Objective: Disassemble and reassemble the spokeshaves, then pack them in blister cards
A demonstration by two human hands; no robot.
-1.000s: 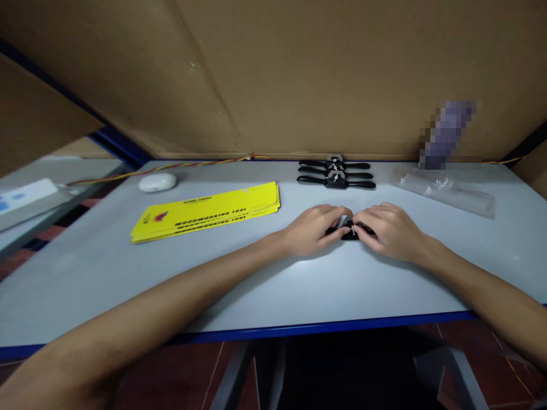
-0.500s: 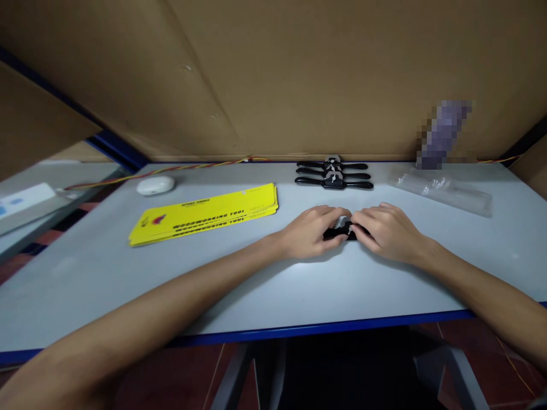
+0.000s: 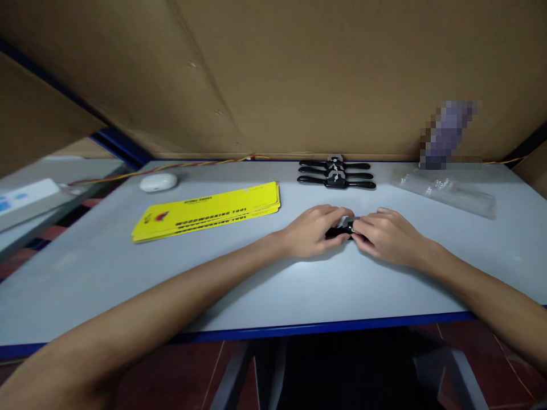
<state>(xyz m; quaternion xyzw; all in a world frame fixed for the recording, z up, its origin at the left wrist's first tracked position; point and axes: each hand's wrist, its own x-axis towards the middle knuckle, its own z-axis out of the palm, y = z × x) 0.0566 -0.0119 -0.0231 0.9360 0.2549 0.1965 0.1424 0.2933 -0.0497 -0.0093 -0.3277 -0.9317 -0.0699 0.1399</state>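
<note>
Two bare forearms reach in from the near edge over a wide pale grey table (image 3: 106, 273) with a blue rim, boxed in at the back and left by brown cardboard walls (image 3: 299, 74) that seem set up to screen the work spot. On the left lies a neat stack of yellow cards (image 3: 209, 210) printed with black lettering, squared up and within easy reach. At the far right a clear plastic bag (image 3: 444, 191) lies flat, crumpled and see-through. Along the back wall three black two-handled tools (image 3: 336, 173) lie side by side in a tidy row, handles pointing left and right, apparently parked out of the way of the hands. A small white rounded case (image 3: 157, 181) sits near the far left corner, beside a red-and-yellow cable (image 3: 192, 165) that runs along the back edge. In the middle of the table, nearer the person than the row, the left hand (image 3: 314, 230) and the right hand (image 3: 387, 236) meet over one more small black tool (image 3: 339, 230), which rests on the surface between them. Both hands are curled with their fingertips pinched closely on it, the left on its left end and the right on its middle and right end, so that most of it is hidden; resting it on the table appears to steady it for fine finger work.
</note>
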